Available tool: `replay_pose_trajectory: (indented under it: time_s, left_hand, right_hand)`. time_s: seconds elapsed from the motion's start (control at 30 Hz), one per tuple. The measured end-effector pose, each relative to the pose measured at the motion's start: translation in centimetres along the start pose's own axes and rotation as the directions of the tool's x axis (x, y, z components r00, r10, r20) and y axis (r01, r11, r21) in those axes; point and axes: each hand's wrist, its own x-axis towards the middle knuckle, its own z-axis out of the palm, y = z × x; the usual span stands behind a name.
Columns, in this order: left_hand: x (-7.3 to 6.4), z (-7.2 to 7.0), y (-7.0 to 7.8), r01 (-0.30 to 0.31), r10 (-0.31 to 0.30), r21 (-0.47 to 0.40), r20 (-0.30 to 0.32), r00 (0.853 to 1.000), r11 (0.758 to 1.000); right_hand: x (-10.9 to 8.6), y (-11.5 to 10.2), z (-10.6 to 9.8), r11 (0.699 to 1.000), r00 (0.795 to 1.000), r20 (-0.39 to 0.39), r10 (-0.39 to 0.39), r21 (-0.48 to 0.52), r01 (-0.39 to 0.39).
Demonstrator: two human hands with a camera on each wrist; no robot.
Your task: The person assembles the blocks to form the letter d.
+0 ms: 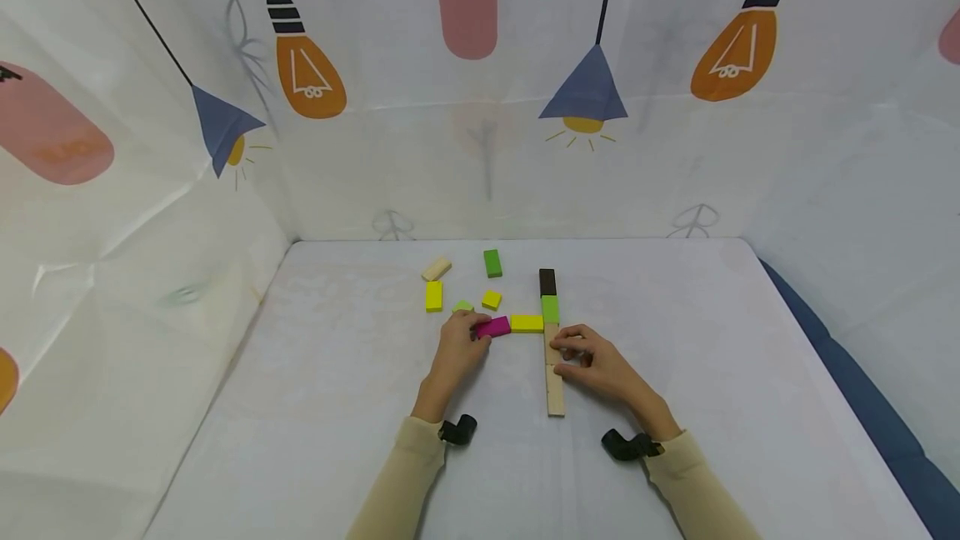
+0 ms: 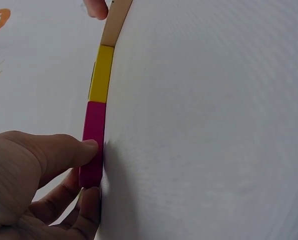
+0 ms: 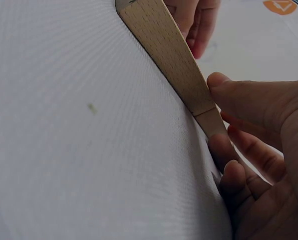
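My left hand (image 1: 457,348) pinches a magenta block (image 1: 492,327) between thumb and fingers. In the left wrist view, the magenta block (image 2: 93,130) meets the end of a yellow block (image 2: 102,74). That yellow block (image 1: 527,323) joins the left side of a column of blocks. From far to near, the column has a black block (image 1: 547,282), a light green block (image 1: 550,309), a wooden block (image 1: 551,333) and another wooden block (image 1: 555,397). My right hand (image 1: 603,369) rests its thumb and fingertips on the wooden blocks, near their joint (image 3: 204,112).
Loose blocks lie beyond my left hand: a wooden one (image 1: 437,268), a yellow one (image 1: 434,297), a dark green one (image 1: 492,263), a small yellow one (image 1: 491,300) and a partly hidden light green one (image 1: 463,306). A white patterned sheet (image 1: 480,173) hangs behind the white table (image 1: 337,407).
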Motion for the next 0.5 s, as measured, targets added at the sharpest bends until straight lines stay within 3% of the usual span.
replay_pose_trajectory:
  time_s: [0.23,0.5]
  left_hand:
    - [0.07,0.18,-0.22,-0.015,0.015,0.000,-0.002,1.000,1.000]
    - [0.08,0.14,-0.14,0.008,-0.008,-0.002,0.004,1.000,1.000]
  right_hand:
    - [-0.02,0.01,0.02,1.000,1.000,0.002,0.014,0.006,-0.014]
    - [0.01,-0.03,0.02,1.000,1.000,0.005,0.003,0.000,-0.003]
